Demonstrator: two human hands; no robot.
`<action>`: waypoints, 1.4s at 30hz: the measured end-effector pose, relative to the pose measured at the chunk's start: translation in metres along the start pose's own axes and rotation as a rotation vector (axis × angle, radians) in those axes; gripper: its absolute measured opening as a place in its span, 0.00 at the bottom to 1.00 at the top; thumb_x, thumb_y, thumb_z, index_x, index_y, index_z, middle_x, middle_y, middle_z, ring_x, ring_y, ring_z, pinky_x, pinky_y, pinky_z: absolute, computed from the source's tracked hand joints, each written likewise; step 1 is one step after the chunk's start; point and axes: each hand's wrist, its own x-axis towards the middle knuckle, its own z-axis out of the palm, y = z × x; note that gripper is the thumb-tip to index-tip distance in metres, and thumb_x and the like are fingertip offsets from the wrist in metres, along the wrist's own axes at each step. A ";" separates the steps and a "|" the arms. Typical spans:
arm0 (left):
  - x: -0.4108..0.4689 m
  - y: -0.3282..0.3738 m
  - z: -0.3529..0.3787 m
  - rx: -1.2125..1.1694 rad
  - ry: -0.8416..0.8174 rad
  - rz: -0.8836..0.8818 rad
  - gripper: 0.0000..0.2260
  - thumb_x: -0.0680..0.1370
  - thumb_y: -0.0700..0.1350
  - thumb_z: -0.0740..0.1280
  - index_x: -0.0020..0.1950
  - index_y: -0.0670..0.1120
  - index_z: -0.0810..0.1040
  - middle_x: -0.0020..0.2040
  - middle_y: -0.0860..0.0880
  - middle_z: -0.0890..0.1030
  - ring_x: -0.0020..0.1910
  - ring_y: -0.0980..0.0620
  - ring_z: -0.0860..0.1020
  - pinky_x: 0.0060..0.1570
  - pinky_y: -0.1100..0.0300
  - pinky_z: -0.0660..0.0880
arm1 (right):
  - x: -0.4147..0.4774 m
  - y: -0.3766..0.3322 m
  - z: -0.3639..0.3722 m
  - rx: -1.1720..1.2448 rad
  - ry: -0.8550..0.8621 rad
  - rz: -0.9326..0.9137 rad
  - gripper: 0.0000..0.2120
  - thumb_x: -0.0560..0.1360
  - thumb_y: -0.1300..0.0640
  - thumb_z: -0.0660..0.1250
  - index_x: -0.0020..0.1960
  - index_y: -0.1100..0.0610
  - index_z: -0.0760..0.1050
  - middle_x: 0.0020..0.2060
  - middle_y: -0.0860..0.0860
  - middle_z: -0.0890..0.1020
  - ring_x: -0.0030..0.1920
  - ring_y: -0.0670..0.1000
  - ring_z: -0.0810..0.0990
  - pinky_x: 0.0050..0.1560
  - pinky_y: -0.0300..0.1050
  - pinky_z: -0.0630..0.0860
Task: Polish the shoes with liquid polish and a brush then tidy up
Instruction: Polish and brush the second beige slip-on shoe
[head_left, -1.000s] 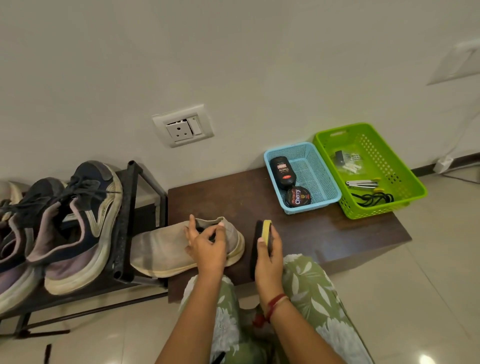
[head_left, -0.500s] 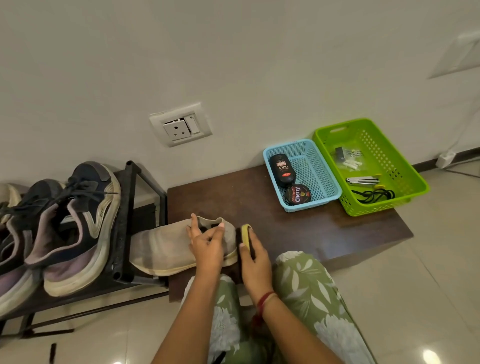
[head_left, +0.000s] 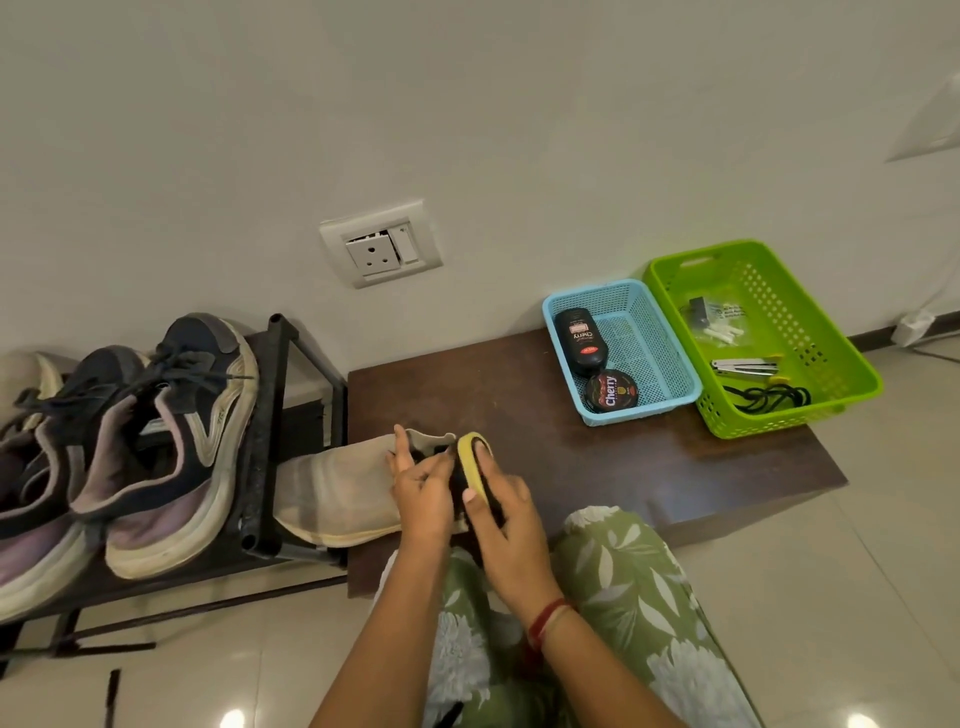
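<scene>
A beige slip-on shoe (head_left: 337, 488) lies on its side across the left edge of the dark wooden bench (head_left: 597, 467). My left hand (head_left: 423, 493) grips the shoe at its heel opening. My right hand (head_left: 506, 525) holds a yellow-backed brush (head_left: 471, 465) against the shoe's heel. The black liquid polish bottle (head_left: 578, 340) and a round Cherry polish tin (head_left: 611, 391) lie in the small blue basket (head_left: 665, 358) at the back of the bench.
A green basket (head_left: 831, 379) with small tools and a black cord stands right of the blue one. A black shoe rack (head_left: 280, 415) on the left holds dark sneakers (head_left: 171, 431). A wall socket (head_left: 382, 249) is above. My green floral-trousered knees are below.
My right hand has brought the brush leftward from the bench surface up against the heel of the shoe. My left hand stays on the shoe.
</scene>
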 end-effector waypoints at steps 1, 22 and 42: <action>-0.001 0.000 0.000 0.005 0.007 -0.012 0.12 0.77 0.40 0.68 0.35 0.51 0.81 0.76 0.57 0.57 0.76 0.55 0.50 0.75 0.48 0.53 | 0.001 0.001 0.000 0.006 0.011 0.018 0.22 0.80 0.51 0.60 0.73 0.41 0.61 0.59 0.46 0.73 0.59 0.40 0.73 0.56 0.26 0.66; 0.001 -0.004 -0.002 -0.015 0.015 0.000 0.13 0.75 0.44 0.70 0.33 0.58 0.84 0.76 0.60 0.56 0.75 0.49 0.59 0.73 0.45 0.58 | 0.002 0.013 0.003 0.135 0.072 0.184 0.22 0.79 0.58 0.61 0.72 0.50 0.66 0.64 0.46 0.74 0.67 0.46 0.71 0.63 0.34 0.65; -0.014 0.011 0.004 0.498 0.013 0.012 0.11 0.79 0.47 0.64 0.36 0.53 0.77 0.78 0.53 0.53 0.75 0.48 0.58 0.70 0.40 0.60 | 0.009 -0.011 -0.024 0.344 0.090 0.304 0.22 0.80 0.60 0.60 0.73 0.52 0.64 0.68 0.52 0.72 0.65 0.52 0.71 0.66 0.47 0.69</action>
